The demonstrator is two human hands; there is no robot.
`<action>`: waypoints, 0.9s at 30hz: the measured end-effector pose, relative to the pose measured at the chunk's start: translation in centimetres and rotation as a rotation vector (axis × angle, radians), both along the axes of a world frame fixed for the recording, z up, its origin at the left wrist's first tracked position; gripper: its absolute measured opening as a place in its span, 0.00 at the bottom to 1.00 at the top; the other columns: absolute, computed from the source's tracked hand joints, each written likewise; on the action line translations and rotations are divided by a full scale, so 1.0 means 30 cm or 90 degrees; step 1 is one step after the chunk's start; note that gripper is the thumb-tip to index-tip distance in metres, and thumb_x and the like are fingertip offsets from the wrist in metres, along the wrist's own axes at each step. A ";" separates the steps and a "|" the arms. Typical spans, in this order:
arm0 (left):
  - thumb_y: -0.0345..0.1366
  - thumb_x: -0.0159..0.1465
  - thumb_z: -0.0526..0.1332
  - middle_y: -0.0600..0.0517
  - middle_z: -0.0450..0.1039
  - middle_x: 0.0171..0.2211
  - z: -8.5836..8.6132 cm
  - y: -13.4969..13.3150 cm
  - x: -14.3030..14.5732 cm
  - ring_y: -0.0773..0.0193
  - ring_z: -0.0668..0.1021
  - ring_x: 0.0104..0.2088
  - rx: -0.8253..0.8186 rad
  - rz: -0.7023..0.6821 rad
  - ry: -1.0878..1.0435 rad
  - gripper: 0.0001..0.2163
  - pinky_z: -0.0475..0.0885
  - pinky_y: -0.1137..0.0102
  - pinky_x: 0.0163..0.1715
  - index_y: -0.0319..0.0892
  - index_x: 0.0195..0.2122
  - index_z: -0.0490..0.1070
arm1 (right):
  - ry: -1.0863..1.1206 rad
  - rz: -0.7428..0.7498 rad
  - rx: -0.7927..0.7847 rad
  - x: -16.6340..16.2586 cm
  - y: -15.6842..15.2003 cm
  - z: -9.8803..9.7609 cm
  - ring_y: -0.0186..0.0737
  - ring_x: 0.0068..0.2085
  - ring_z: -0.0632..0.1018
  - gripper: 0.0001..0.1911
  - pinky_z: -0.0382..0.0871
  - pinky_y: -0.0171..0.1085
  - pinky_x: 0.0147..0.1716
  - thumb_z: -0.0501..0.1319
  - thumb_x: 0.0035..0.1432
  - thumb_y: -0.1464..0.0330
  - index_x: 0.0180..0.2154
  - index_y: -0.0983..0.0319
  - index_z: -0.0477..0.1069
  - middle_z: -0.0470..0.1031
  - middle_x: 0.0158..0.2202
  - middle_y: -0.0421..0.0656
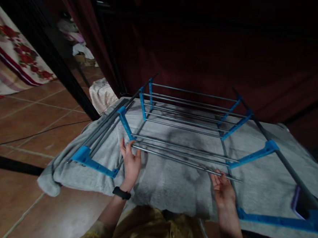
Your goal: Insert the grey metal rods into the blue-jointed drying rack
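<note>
A long thin metal rod [172,158] runs across in front of me, its right end free. My left hand [130,164], with a dark band on its wrist, holds the rod near its left end, close to a blue plastic bracket [126,125]. Farther right, my right hand [223,187] has its fingers curled around the same rod, short of its free end. The rod belongs with a frame of grey tubes and blue brackets, like a drying rack. Several other rods [185,128] span its far part. On the right, a blue bracket [257,155] carries rod ends.
Loose grey tubes [101,129] lie along the left side on a grey blanket [167,185]. A phone [301,203] rests by the right tube. Dark posts [52,50] and a dark red curtain [195,60] surround the bed. A cable [38,133] crosses the tiled floor.
</note>
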State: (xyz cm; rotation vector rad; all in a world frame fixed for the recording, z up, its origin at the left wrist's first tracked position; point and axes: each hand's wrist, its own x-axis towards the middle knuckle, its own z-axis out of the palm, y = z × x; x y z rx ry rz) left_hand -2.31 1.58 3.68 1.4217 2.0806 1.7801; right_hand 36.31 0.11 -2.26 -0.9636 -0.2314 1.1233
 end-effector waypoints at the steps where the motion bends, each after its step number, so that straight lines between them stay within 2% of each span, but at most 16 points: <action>1: 0.34 0.63 0.61 0.41 0.54 0.69 0.003 0.004 -0.004 0.49 0.60 0.69 0.021 -0.008 -0.051 0.17 0.59 0.53 0.66 0.46 0.54 0.69 | -0.002 0.001 -0.002 0.003 -0.001 -0.005 0.38 0.41 0.82 0.09 0.74 0.47 0.57 0.71 0.47 0.70 0.32 0.59 0.75 0.80 0.37 0.40; 5: 0.36 0.64 0.62 0.43 0.71 0.57 0.018 0.020 -0.001 0.55 0.77 0.55 0.073 -0.093 -0.292 0.22 0.70 0.57 0.58 0.47 0.59 0.64 | -0.002 0.007 -0.007 0.012 -0.001 -0.020 0.39 0.42 0.82 0.09 0.73 0.46 0.58 0.71 0.46 0.69 0.33 0.59 0.75 0.81 0.37 0.40; 9: 0.37 0.60 0.68 0.45 0.70 0.60 0.056 0.031 0.017 0.60 0.81 0.50 0.135 -0.120 -0.472 0.29 0.71 0.62 0.56 0.50 0.62 0.61 | 0.008 0.015 -0.026 0.011 -0.005 -0.021 0.37 0.45 0.82 0.08 0.75 0.42 0.56 0.70 0.49 0.69 0.34 0.58 0.75 0.81 0.40 0.40; 13: 0.39 0.59 0.71 0.47 0.78 0.49 0.101 0.035 0.028 0.61 0.83 0.45 0.170 -0.159 -0.610 0.31 0.74 0.64 0.51 0.48 0.61 0.61 | 0.025 0.019 -0.036 0.003 -0.006 -0.020 0.36 0.45 0.82 0.08 0.76 0.38 0.53 0.69 0.50 0.69 0.35 0.59 0.76 0.81 0.42 0.41; 15: 0.39 0.58 0.72 0.49 0.80 0.44 0.122 0.033 0.032 0.61 0.83 0.44 0.168 -0.180 -0.634 0.29 0.74 0.65 0.48 0.47 0.58 0.63 | 0.032 0.022 -0.043 0.000 -0.005 -0.022 0.35 0.44 0.82 0.09 0.77 0.37 0.52 0.70 0.49 0.70 0.35 0.59 0.76 0.81 0.41 0.40; 19: 0.38 0.58 0.72 0.50 0.81 0.41 0.164 0.023 0.053 0.63 0.83 0.42 0.151 -0.212 -0.652 0.23 0.74 0.68 0.44 0.45 0.52 0.67 | 0.047 0.028 -0.065 -0.006 -0.007 -0.027 0.34 0.42 0.83 0.08 0.79 0.35 0.48 0.69 0.50 0.70 0.35 0.58 0.76 0.81 0.39 0.39; 23: 0.38 0.58 0.72 0.50 0.81 0.40 0.201 0.015 0.101 0.63 0.82 0.41 0.132 -0.257 -0.653 0.22 0.74 0.68 0.43 0.44 0.52 0.68 | 0.077 0.035 -0.098 -0.027 -0.008 -0.023 0.33 0.37 0.83 0.05 0.81 0.33 0.43 0.66 0.54 0.71 0.35 0.58 0.76 0.81 0.36 0.38; 27: 0.39 0.59 0.71 0.49 0.81 0.40 0.225 0.008 0.162 0.63 0.82 0.42 0.102 -0.294 -0.637 0.19 0.73 0.69 0.42 0.44 0.50 0.71 | 0.098 0.062 -0.105 -0.072 -0.006 -0.005 0.33 0.35 0.83 0.05 0.81 0.32 0.41 0.68 0.53 0.70 0.34 0.58 0.75 0.81 0.34 0.38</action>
